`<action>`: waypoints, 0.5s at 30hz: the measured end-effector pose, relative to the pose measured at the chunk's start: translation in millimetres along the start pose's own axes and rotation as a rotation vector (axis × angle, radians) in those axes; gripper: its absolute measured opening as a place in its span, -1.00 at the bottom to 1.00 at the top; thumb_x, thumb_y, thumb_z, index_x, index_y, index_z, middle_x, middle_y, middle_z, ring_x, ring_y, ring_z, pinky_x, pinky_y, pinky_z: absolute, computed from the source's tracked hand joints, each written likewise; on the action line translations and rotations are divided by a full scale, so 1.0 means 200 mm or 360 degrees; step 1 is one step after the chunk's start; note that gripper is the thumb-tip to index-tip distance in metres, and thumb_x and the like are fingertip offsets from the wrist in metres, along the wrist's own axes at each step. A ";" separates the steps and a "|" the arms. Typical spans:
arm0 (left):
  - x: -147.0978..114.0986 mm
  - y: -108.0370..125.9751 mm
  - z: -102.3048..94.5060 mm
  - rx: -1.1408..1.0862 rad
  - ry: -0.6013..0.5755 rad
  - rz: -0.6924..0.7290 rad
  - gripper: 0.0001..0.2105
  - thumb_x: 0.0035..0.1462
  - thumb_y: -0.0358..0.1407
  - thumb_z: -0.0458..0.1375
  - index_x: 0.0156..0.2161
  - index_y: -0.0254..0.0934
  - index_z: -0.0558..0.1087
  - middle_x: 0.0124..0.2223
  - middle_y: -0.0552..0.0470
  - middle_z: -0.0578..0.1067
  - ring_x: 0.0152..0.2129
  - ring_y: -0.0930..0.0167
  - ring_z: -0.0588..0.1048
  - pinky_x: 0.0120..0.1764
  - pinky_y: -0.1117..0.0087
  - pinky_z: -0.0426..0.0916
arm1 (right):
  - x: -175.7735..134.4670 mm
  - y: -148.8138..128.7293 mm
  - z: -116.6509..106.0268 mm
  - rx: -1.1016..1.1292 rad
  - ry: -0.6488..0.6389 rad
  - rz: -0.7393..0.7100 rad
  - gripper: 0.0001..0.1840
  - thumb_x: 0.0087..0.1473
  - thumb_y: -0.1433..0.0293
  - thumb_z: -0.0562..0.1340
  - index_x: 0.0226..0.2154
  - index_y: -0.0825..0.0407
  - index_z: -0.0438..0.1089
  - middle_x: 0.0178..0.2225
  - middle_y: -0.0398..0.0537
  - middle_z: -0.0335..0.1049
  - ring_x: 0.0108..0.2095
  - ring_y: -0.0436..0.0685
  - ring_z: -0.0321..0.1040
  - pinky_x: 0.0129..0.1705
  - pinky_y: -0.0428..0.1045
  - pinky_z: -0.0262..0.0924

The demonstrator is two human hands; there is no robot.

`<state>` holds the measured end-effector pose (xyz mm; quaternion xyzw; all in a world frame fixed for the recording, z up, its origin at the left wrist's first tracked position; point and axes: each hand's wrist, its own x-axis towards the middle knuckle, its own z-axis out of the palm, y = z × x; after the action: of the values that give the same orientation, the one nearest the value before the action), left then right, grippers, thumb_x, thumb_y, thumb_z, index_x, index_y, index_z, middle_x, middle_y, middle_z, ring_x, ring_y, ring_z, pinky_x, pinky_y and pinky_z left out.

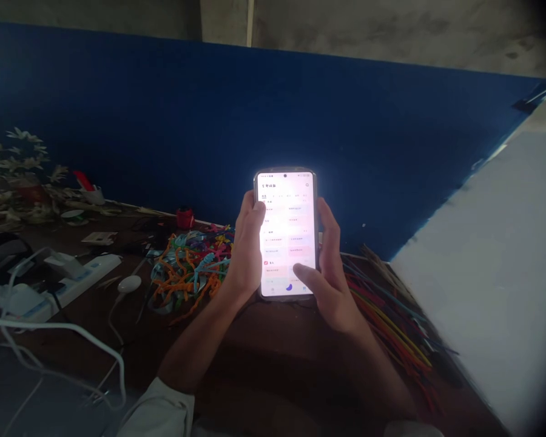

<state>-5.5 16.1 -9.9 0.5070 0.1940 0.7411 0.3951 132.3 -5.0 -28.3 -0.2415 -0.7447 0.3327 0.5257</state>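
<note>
While the left hand (248, 243) wraps the side of the slim, bright-screened smartphone (286, 233) and the right hand (330, 267) cups the other edge, thumb on the glass, the phone hangs upright above the dark brown surface (264, 358). A loosened grip could drop it onto the tangle of coloured fuzzy pipe cleaners (188, 267) just beside it.
</note>
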 end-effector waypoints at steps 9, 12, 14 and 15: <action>-0.01 0.01 0.00 0.0044 0.0009 -0.0012 -0.73 0.41 -0.06 0.02 -0.06 -0.18 0.44 -0.02 -0.03 0.48 0.10 0.23 0.42 0.01 0.28 0.41 | 0.00 0.00 -0.01 0.0006 0.0029 0.0020 -0.19 0.34 0.16 0.15 0.44 -0.34 -0.31 0.50 -0.36 -0.44 0.50 0.22 -0.39 0.48 0.30 -0.09; 0.00 0.02 -0.01 0.0037 0.0002 -0.0009 -0.73 0.40 -0.07 0.03 -0.06 -0.18 0.45 0.01 -0.03 0.48 0.11 0.23 0.41 0.03 0.28 0.41 | 0.01 0.00 -0.06 0.0145 -0.0244 0.0047 0.04 0.25 0.18 0.27 0.44 -0.35 -0.48 0.50 -0.24 -0.30 0.47 0.30 -0.19 0.41 0.36 0.07; -0.01 0.02 -0.01 0.0019 -0.0025 -0.0021 -0.72 0.40 -0.06 0.03 -0.06 -0.18 0.46 0.02 -0.02 0.48 0.09 0.23 0.43 0.02 0.28 0.42 | 0.01 0.01 -0.09 0.0241 -0.0436 0.0039 0.16 0.22 0.24 0.30 0.42 -0.35 -0.64 0.49 -0.17 -0.24 0.44 0.34 -0.08 0.35 0.41 0.16; -0.01 0.02 -0.02 0.0015 -0.0043 -0.0028 -0.72 0.39 -0.05 0.03 -0.06 -0.18 0.46 0.02 -0.02 0.48 0.07 0.23 0.44 0.00 0.29 0.42 | 0.01 0.02 -0.11 0.0288 -0.0518 0.0025 0.22 0.20 0.27 0.31 0.40 -0.35 -0.72 0.49 -0.14 -0.23 0.43 0.35 -0.04 0.31 0.42 0.20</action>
<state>-10.3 12.6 -8.7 0.5171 0.1966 0.7298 0.4017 152.3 4.5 -24.7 -0.1420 -0.7851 0.4371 0.4151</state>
